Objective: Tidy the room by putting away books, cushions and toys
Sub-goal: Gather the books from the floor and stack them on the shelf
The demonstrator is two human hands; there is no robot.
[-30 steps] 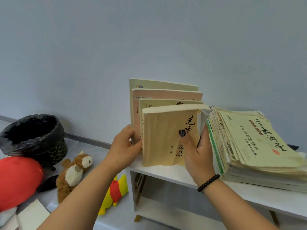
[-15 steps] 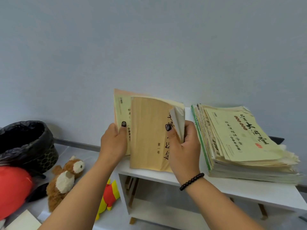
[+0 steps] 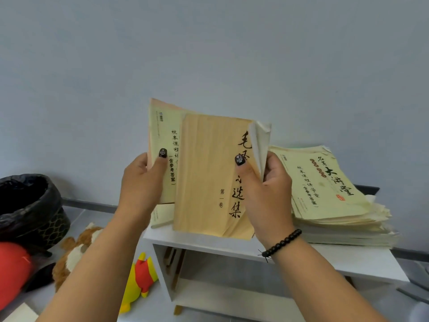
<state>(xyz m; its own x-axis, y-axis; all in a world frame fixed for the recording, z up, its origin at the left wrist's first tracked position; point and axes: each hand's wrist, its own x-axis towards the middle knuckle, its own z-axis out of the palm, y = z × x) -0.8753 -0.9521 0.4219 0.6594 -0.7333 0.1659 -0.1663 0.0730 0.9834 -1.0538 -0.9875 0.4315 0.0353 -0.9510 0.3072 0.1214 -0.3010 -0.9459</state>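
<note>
A tan paperback (image 3: 204, 175) with a faint wood-grain cover stands upright on the top of a white shelf (image 3: 362, 261), its lower edge on the board. Large black brush characters run down its cover, partly hidden; the small print beside them reads 第一卷. The right hand (image 3: 267, 194) grips its right edge, thumb on the cover and fingers curled behind, where the cover's top corner curls back to show a pale inner side. A string of round black beads (image 3: 282, 244) circles that wrist. Just behind and to the left stand thinner pale yellow-green booklets (image 3: 163, 145), one printed 校本课程讲学案 and (含参考答案); the left hand (image 3: 141, 184) holds them, thumb pressed on the front and fingers wrapped behind. Both thumbnails are dark and glossy. To the right, just beside the paperback, a thick, ragged stack of like booklets (image 3: 325, 194) lies flat on the shelf, the top one bearing 大讲堂 in bold black and a small red seal. On the floor to the left lie a furry brown-and-white plush animal (image 3: 74, 254), a yellow-and-red soft toy (image 3: 139, 280), a red cushion (image 3: 14, 268), and a mesh bin (image 3: 32, 205) lined with a crinkled black bag.
</note>
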